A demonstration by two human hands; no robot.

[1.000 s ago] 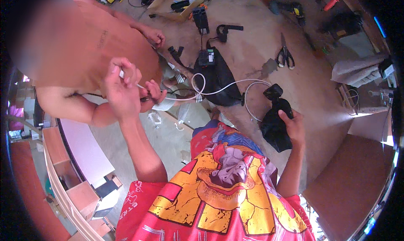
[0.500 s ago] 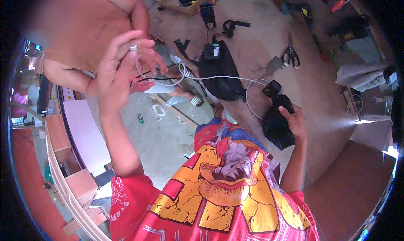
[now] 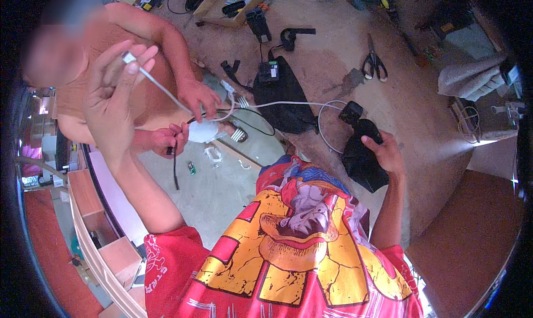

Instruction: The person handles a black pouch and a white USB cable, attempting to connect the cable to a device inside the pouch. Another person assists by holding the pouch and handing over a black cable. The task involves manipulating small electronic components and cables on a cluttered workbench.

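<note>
My left hand (image 3: 112, 98) is raised at the left, its thumb and fingers closed on the plug end of a white cable (image 3: 161, 87). That cable runs down past a co-worker's hands, then right across to a loop beside a small black box (image 3: 351, 113). My right hand (image 3: 384, 153) grips a black fabric pouch (image 3: 362, 165), thumb on top; the small box sits at the pouch's upper end. The co-worker's hands (image 3: 197, 99) are between my two hands, close to the white cable, with a thin black cable (image 3: 176, 171) hanging from the lower one.
A larger black bag (image 3: 282, 96) with straps and a black box lies on the floor ahead. Black-handled scissors (image 3: 375, 65) lie to its right. An open cardboard box (image 3: 222, 9) with parts stands farther off. A brown panel (image 3: 466, 246) is at the right, wooden blocks (image 3: 119, 257) at the left.
My left hand has moved left with the plug, drawing the nearer part of the white cable straighter. The co-worker's hands now show more fully and apart from mine. My right hand still holds the pouch.
</note>
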